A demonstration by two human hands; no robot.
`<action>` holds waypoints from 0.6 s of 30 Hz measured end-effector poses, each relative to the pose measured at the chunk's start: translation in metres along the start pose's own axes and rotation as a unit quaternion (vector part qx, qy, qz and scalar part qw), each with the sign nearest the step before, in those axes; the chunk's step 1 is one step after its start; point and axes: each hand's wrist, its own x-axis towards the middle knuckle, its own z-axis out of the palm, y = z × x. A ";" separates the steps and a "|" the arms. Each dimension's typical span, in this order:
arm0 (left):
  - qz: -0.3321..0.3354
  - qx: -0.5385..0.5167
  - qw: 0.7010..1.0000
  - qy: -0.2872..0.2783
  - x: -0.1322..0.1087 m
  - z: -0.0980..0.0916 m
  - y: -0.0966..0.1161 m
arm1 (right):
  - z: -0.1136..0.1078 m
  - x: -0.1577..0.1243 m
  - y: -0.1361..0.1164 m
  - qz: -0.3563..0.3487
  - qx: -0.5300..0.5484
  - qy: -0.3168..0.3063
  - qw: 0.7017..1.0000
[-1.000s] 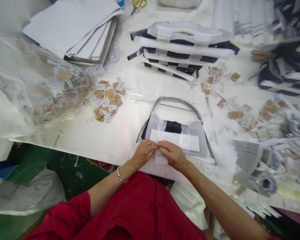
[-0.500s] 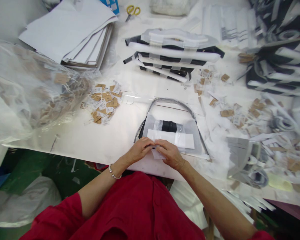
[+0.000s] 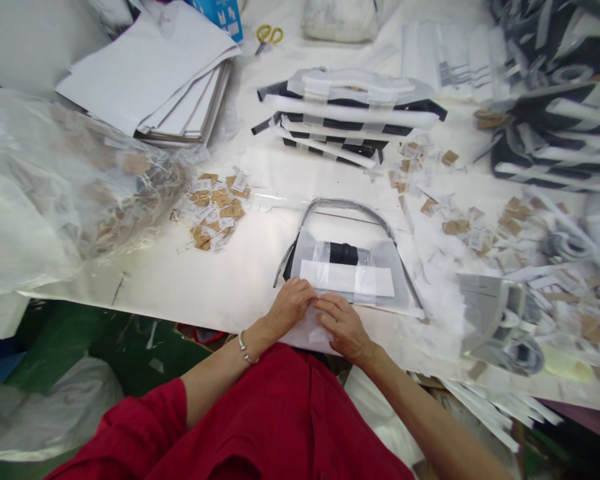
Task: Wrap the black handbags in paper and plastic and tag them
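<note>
Presently, left hand (image 3: 291,307) and right hand (image 3: 344,328) meet, fingertips pinched narrow on a translucent film (image 3: 318,331) that shows between and below them, just off the near edge of the bag (image 3: 386,257). Bag lies flat on the desk (image 3: 200,287), strap (image 3: 325,201) arched away from the person, white card (image 3: 350,279) across it. Judgement: film thin, limp, apt to crease; best taken by a corner. Bag probably light, its wrapping slippery; best held at both sides, clear of the card. Farther out: tan tags (image 3: 221,199) leftward, wrapped bags (image 3: 350,120) beyond. Versus half a second ago: hands nearer the body, more of the card's lower edge bared; bag apparently unmoved.
</note>
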 end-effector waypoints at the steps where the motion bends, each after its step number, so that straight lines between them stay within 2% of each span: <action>1: 0.008 0.019 1.000 -0.005 -0.002 0.000 0.002 | -0.002 0.000 -0.001 0.017 0.002 0.007 1.000; 4: 0.027 0.042 0.999 -0.021 -0.009 -0.001 0.009 | -0.008 0.003 0.003 0.077 0.000 0.014 0.997; 7: 0.019 0.024 0.999 -0.032 -0.013 -0.005 0.014 | -0.012 0.013 0.012 0.133 -0.017 -0.008 0.991; 9: -0.017 0.017 0.999 -0.026 -0.009 -0.006 0.017 | -0.012 0.021 0.019 0.162 -0.030 -0.031 0.986; 14: -0.167 0.020 0.985 0.035 0.010 -0.001 0.022 | -0.012 0.042 0.034 0.226 -0.047 -0.068 0.971; 18: -0.187 0.033 0.979 0.067 0.018 0.003 0.022 | -0.012 0.058 0.043 0.277 -0.032 -0.090 0.956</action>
